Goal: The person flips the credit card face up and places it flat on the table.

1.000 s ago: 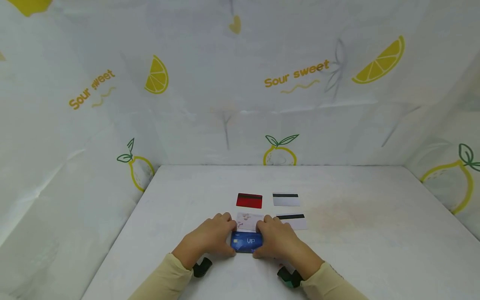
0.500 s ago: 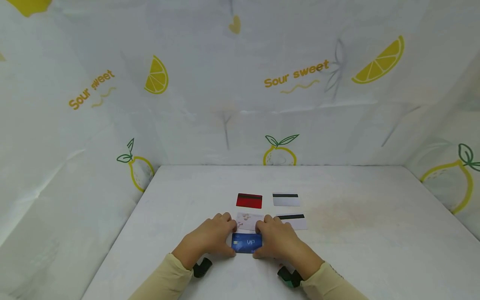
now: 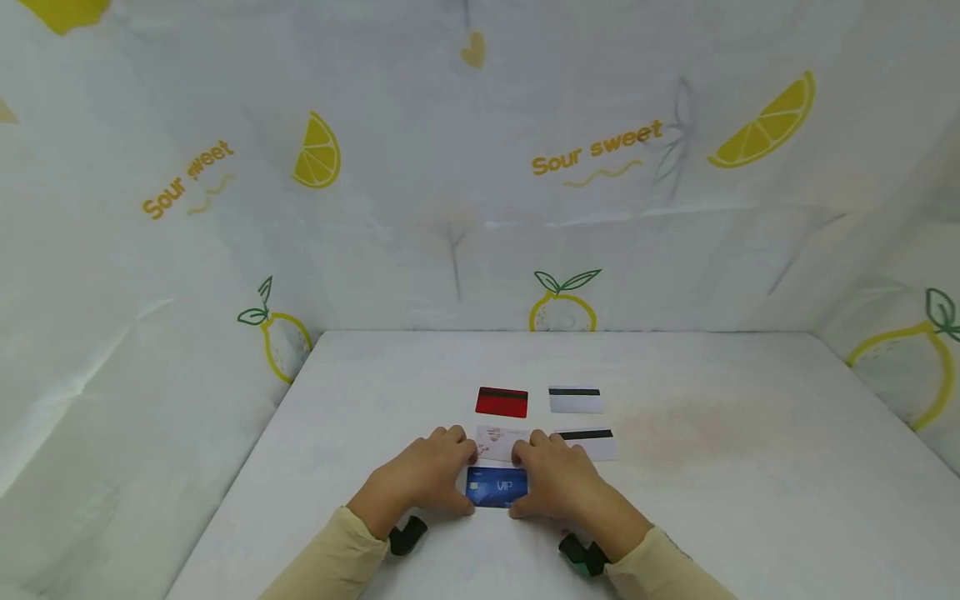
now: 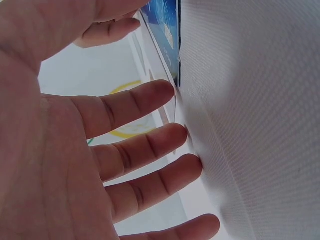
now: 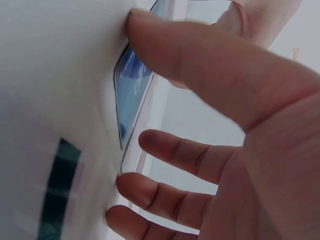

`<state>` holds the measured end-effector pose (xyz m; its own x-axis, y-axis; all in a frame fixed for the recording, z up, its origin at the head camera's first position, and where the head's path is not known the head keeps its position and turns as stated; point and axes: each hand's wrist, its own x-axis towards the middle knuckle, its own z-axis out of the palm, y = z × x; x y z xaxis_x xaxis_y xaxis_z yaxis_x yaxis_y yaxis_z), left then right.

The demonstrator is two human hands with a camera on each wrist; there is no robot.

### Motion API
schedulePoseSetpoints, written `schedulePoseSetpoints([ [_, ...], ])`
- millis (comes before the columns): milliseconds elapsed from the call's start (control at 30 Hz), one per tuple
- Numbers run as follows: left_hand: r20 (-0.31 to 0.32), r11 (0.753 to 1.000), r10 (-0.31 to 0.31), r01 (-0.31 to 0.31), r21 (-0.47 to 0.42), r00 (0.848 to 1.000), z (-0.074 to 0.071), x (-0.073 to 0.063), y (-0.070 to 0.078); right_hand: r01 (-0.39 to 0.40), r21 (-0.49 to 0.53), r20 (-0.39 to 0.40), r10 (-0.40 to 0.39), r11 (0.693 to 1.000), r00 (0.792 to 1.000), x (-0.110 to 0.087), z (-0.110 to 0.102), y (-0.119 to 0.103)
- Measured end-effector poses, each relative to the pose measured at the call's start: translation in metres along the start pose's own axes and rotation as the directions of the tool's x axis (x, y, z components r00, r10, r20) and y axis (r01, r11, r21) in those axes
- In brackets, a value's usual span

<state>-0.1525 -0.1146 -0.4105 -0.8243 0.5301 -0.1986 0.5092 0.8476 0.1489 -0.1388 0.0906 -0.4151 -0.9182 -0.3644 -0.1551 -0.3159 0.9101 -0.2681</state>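
A blue card marked VIP [image 3: 497, 487] lies on the white table between the two hands. My left hand [image 3: 427, 473] is at its left side, the thumb by the near corner. In the left wrist view its fingers [image 4: 145, 145] are spread and lightly bent, fingertips on or close over the cloth beside the card. On the other side, my right hand [image 3: 557, 479] has its thumb [image 5: 170, 47] right at the card's edge and its other fingers extended past the far corner. A pale flower-patterned card [image 3: 501, 442] sits just beyond, partly covered by the right fingertips.
Behind these lies a red card [image 3: 502, 402] with a dark stripe. To its right are two white cards with black stripes, a far one [image 3: 576, 400] and a near one [image 3: 588, 445] partly behind the right hand. A lemon-print sheet [image 3: 420, 250] rises behind the table.
The blue card has come down flat a little toward me, leaving a narrow gap to the flower card. Both hands stay nearly in place while their hold has loosened.
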Motion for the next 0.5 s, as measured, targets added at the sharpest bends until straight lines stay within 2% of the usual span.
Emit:
schedulePoseSetpoints([
  [267, 0.014, 1.000, -0.012, 0.012, 0.018, 1.000, -0.002, 0.000, 0.004, 0.008, -0.059, 0.042, -0.006, 0.998, 0.999, -0.007, -0.002, 0.005],
  [500, 0.014, 0.999, -0.021, 0.020, 0.044, 1.000, -0.006, -0.003, 0.004, 0.032, -0.069, 0.064, -0.027, 0.997, 0.998, -0.016, -0.007, 0.023],
])
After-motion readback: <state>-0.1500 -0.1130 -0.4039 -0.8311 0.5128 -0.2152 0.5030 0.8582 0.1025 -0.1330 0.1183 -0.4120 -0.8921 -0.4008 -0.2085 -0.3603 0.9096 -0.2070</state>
